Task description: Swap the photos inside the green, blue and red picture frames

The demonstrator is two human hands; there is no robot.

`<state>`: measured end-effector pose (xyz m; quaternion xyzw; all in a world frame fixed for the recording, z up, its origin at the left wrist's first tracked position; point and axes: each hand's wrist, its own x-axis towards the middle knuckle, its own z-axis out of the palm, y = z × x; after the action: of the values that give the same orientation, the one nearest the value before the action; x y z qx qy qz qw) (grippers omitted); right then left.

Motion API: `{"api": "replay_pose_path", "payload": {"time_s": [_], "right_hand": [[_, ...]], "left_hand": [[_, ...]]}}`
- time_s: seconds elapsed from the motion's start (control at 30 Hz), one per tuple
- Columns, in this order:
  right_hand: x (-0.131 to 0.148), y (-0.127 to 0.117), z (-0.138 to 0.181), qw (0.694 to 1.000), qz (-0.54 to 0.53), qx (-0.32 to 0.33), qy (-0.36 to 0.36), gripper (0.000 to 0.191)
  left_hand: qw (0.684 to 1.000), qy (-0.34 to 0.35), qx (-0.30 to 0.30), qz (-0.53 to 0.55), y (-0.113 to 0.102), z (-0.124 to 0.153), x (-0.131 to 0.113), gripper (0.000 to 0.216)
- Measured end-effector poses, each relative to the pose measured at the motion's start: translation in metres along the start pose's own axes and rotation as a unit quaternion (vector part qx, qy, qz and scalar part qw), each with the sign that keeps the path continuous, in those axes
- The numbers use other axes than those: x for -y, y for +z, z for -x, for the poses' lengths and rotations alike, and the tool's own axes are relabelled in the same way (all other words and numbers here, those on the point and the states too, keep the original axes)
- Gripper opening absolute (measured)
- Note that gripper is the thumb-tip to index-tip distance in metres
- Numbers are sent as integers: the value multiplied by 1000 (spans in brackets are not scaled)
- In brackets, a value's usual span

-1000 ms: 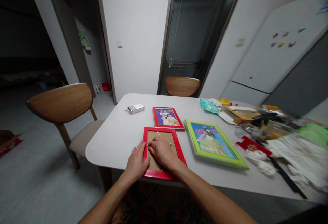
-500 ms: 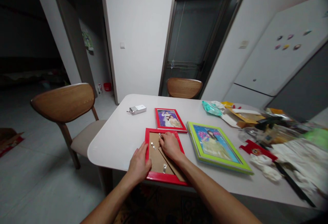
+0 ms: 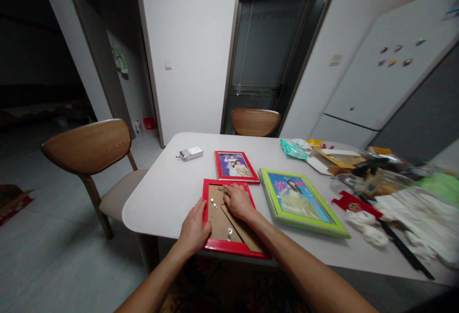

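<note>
Red rectangular picture frame (image 3: 214, 245) lies face down at the near edge of the white surface (image 3: 168, 188), at 6 o'clock on it, directly in front of the person. Its brown fibreboard backing (image 3: 217, 220) faces up. Two small metal turn-clips show on the backing: one at its 10 o'clock (image 3: 214, 203) and one at its 6 o'clock (image 3: 229, 232). A brown easel strut (image 3: 245, 232) runs diagonally across the backing toward 5 o'clock.

Left hand (image 3: 195, 229): released and flat, palm down, fingers resting on the frame's 9 o'clock rail, heel of the hand on the surface. Nothing is grasped.

Right hand (image 3: 238, 200): palm down on the backing, fingertips at the frame's 12 o'clock edge. Cannot tell whether they pinch anything there; the fingers cover the spot.

Surroundings, read from the face-down frame:
- 12 o'clock, just beyond it: small red-framed photo (image 3: 234, 166), face up.
- 2 o'clock, near but apart: larger lime-green framed photo (image 3: 301, 200), face up.
- 11 o'clock, well apart: small white-and-silver box-shaped device (image 3: 190, 153).
- 3 o'clock side of the surface: clutter, including a teal plastic bag (image 3: 292, 149), a red paper cut-out (image 3: 353, 204), crumpled white tissue (image 3: 366, 222) and a long black rod (image 3: 405, 251).

Wooden chair with a curved back (image 3: 88, 145) stands at the surface's 9 o'clock. A second wooden chair back (image 3: 255, 121) stands at its 12 o'clock.
</note>
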<state>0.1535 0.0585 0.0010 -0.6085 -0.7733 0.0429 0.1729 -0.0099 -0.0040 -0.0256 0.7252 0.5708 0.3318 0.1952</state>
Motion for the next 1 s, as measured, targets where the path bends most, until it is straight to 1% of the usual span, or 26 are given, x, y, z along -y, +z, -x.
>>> {"api": "replay_pose_path", "payload": {"time_s": [0.07, 0.17, 0.23, 0.27, 0.4, 0.47, 0.53, 0.63, 0.73, 0.8, 1.0], "right_hand": [[-6, -10, 17, 997, -43, 24, -65, 36], [-14, -22, 47, 975, -109, 95, -170, 31], [-14, -25, 62, 966, -122, 121, -193, 26], [-13, -24, 66, 966, -124, 120, -193, 24], [-5, -13, 69, 976, -125, 75, -164, 11], [-3, -10, 66, 978, -131, 53, -153, 9], [-4, -11, 66, 981, -138, 31, -132, 12], [-8, -16, 68, 992, -109, 0, -70, 25], [-10, -20, 68, 998, -53, 16, -32, 38], [-9, -20, 67, 998, -47, 29, -21, 39], [-8, -26, 60, 997, -78, 21, 2, 38]], "left_hand": [[1000, -1, 3, 1, 0, 0, 0, 55], [1000, -1, 9, -19, 1, 0, -1, 55], [999, -4, 15, -31, 1, 0, -3, 55], [999, -6, 18, -33, 1, 0, -3, 54], [999, -6, 20, -28, 3, -1, -4, 54], [1000, -2, 13, -25, 3, 0, -4, 54], [1000, -3, 6, -11, 3, 1, -4, 54], [1000, -12, 2, 5, 3, 2, -3, 55], [1000, -12, -1, 5, 3, 2, -3, 55], [1000, -13, -2, 9, 3, 1, -2, 54], [999, -28, 15, 26, 0, 0, -5, 55]]}}
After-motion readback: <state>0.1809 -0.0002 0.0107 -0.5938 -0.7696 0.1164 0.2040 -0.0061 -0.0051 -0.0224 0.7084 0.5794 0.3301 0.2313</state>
